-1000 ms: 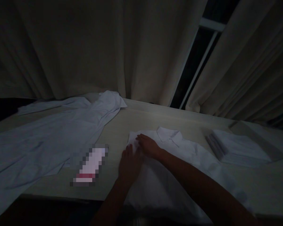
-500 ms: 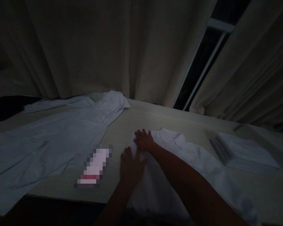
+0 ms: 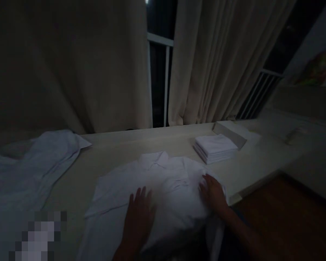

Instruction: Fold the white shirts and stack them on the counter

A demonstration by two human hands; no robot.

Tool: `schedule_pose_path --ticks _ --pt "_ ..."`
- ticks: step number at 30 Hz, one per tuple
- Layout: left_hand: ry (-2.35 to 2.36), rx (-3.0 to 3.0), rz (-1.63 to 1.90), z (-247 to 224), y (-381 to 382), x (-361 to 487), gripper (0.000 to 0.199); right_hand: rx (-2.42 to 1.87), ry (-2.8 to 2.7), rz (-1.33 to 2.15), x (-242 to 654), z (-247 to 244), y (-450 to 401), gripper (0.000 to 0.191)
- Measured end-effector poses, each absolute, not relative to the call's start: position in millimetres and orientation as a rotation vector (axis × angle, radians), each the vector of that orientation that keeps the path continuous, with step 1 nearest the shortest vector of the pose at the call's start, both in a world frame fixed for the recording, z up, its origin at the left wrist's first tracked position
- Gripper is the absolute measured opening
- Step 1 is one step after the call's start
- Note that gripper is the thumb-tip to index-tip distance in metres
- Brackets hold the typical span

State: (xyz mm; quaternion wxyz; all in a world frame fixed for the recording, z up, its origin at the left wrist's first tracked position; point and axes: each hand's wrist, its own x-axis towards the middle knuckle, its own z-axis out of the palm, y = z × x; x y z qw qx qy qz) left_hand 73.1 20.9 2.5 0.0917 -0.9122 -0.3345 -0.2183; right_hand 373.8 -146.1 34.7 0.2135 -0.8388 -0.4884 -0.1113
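Observation:
A white collared shirt (image 3: pixel 157 203) lies spread on the pale counter, its collar toward the curtain and its lower part over the front edge. My left hand (image 3: pixel 139 217) rests on the middle of the shirt, fingers spread and flat. At the shirt's right shoulder, my right hand (image 3: pixel 214 194) has bent fingers closed on the cloth. Folds bunch up just left of that hand. A sleeve hangs down below it at the front edge. Dim light and blur hide fine detail of the fingers.
Another white garment (image 3: pixel 54 156) lies at the left. A pixelated item (image 3: pixel 38 239) is at the lower left. Back right on the counter (image 3: pixel 114 141) sit a stack of folded white cloths (image 3: pixel 216 146) and an open box (image 3: pixel 230 132). Beige curtains (image 3: pixel 111 72) hang behind.
My view has swung right. Both hands lay close together at the shirt's left side; now they are apart, the right hand at its right shoulder. The shirt lies more spread out.

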Motion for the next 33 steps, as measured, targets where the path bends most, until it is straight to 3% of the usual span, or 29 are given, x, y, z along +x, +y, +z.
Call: schedule_pose_path --ticks 4,13,18,28,33 --pt "-0.757 -2.879 -0.538 -0.6 -13.6 149.9 0.052 -2.401 -1.051 -0.278 392.4 34.9 -166.3 0.039" --pt "-0.961 -2.952 -0.217 20.3 -17.6 270.3 0.054 -2.584 -0.772 -0.155 400.7 45.7 -161.0 0.049" --pt "-0.962 -2.886 -0.295 8.0 -25.4 293.3 0.052 -2.531 -0.849 0.004 416.1 35.2 -158.6 0.045" --pt "-0.956 -2.791 -0.377 9.3 -16.7 283.4 0.053 -2.584 -0.695 -0.038 422.0 47.7 -192.2 0.054" --pt "-0.959 -2.822 -0.5 19.4 -10.4 283.7 0.052 -2.565 -0.687 0.212 431.6 42.3 -227.1 0.044"
